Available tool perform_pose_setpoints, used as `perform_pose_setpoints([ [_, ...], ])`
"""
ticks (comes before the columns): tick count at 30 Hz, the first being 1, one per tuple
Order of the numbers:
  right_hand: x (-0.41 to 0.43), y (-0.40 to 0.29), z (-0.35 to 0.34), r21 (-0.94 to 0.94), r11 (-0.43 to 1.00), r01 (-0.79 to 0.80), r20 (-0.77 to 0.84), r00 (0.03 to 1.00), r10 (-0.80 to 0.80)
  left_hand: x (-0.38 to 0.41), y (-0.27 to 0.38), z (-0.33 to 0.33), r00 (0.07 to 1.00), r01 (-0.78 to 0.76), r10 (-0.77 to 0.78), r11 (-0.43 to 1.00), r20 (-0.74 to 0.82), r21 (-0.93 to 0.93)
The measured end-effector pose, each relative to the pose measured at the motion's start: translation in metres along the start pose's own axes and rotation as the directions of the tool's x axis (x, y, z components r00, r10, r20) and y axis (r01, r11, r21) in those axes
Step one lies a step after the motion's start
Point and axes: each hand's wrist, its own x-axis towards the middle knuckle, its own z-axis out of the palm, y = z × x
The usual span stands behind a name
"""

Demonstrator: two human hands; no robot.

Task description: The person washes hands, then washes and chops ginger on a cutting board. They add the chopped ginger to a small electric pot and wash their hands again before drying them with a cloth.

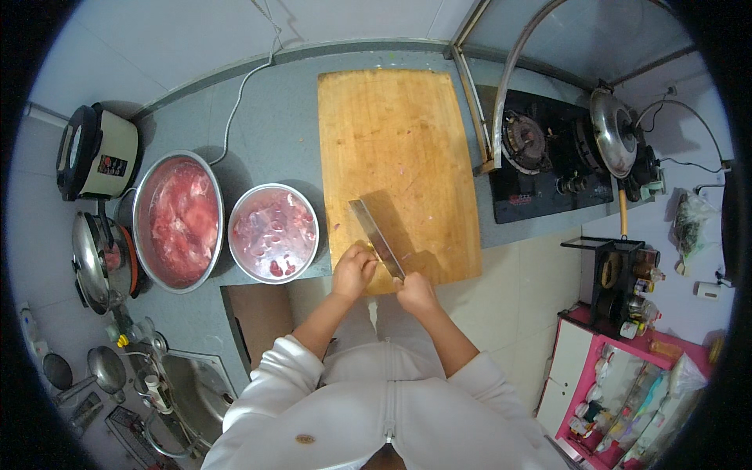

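Observation:
My right hand (416, 294) grips the handle of a Chinese cleaver (376, 235) near the front edge of a large wooden cutting board (393, 141). The blade slants up and to the left, casting a shadow on the wood. Close to the left side of the blade is my left hand (353, 271), its fingers curled; whether they touch the blade or pinch something small cannot be made out. Small reddish scraps dot the board. To its left stands a metal bowl (274, 276) holding cut red meat pieces (279, 226). Farther left, a larger metal basin (218, 235) contains raw meat (182, 217) in reddish liquid.
An electric cooker (108, 153) and a lidded pot (97, 264) line the left side. A metal sink (197, 382) lies at lower left. A metal-framed partition (499, 111) separates the board from a gas hob (546, 158), which carries a lidded pan (612, 132). A white cord (235, 111) crosses the counter.

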Motion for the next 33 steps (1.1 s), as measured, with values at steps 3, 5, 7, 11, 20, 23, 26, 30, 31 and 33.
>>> perform_pose_setpoints([
  [3, -0.004, -0.002, -0.007, 0.001, 1.000, -0.004, 0.008, 1.000, 0.004, -0.005, 0.001, -0.003, 1.000, 0.019, -0.019, 1.000, 0.015, -0.017],
  [5, -0.001, 0.005, -0.001, -0.035, 0.998, 0.053, 0.034, 0.998, -0.052, -0.008, 0.005, -0.008, 0.999, 0.038, -0.037, 0.999, 0.036, -0.026],
  [7, 0.001, 0.013, 0.007, -0.026, 0.998, 0.061, 0.042, 0.997, -0.060, -0.012, 0.007, -0.014, 0.996, 0.071, -0.068, 0.996, 0.064, -0.051],
  [11, -0.002, 0.014, 0.006, 0.018, 1.000, 0.013, 0.049, 0.999, -0.014, -0.018, 0.008, -0.022, 0.999, -0.016, 0.024, 0.987, -0.048, 0.163],
  [20, -0.004, 0.026, 0.005, -0.029, 0.997, 0.071, 0.058, 0.996, -0.070, -0.021, -0.001, -0.004, 0.997, 0.059, -0.056, 0.997, -0.057, 0.054],
  [23, -0.010, 0.023, -0.004, -0.075, 0.992, 0.100, 0.058, 0.994, -0.095, -0.017, 0.009, -0.004, 0.989, 0.139, -0.137, 0.990, -0.047, 0.023],
  [26, -0.014, 0.021, -0.005, -0.117, 0.987, 0.108, 0.040, 0.994, -0.104, -0.020, 0.004, -0.005, 0.996, 0.077, -0.073, 0.994, -0.055, 0.074],
  [30, -0.024, 0.011, -0.016, -0.198, 0.970, 0.144, 0.083, 0.988, -0.129, -0.020, 0.004, -0.004, 0.998, -0.027, 0.029, 0.999, -0.053, 0.036],
  [31, -0.026, 0.009, -0.017, -0.197, 0.971, 0.133, 0.081, 0.990, -0.119, -0.018, 0.009, -0.005, 0.998, -0.021, 0.023, 0.999, -0.064, 0.034],
  [33, -0.029, 0.005, -0.016, -0.193, 0.974, 0.114, 0.077, 0.992, -0.101, -0.016, 0.012, -0.004, 0.997, -0.002, 0.005, 0.999, -0.074, 0.048],
])
